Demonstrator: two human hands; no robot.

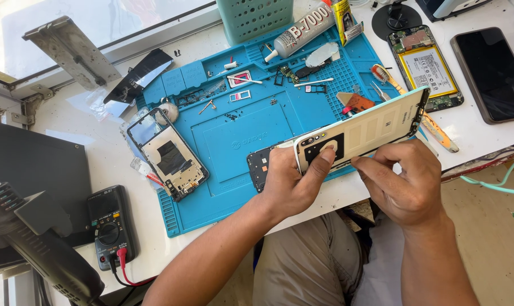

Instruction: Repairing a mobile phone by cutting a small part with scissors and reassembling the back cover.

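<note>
White workbench (121,153) with blue repair mat (234,141), viewed from above. Nearest: left hand (288,184) and right hand (401,184), fingers closed around a pale phone back cover (370,130), inner face up, tilted; left thumb pressed beside the camera cutout. Under the left fingers: black phone part (259,167), partly hidden. Left of the fingers: phone frame (169,156), multimeter (110,226). Beyond the fingers: tweezers (381,90), glue tube (302,28), opened phone with battery (427,68), dark-screened phone (492,73).

Bright daylight from window (98,22) at my desk's (126,164) far-left corner; glare there, soft shadows, slight edge distortion, sharp focus.
</note>
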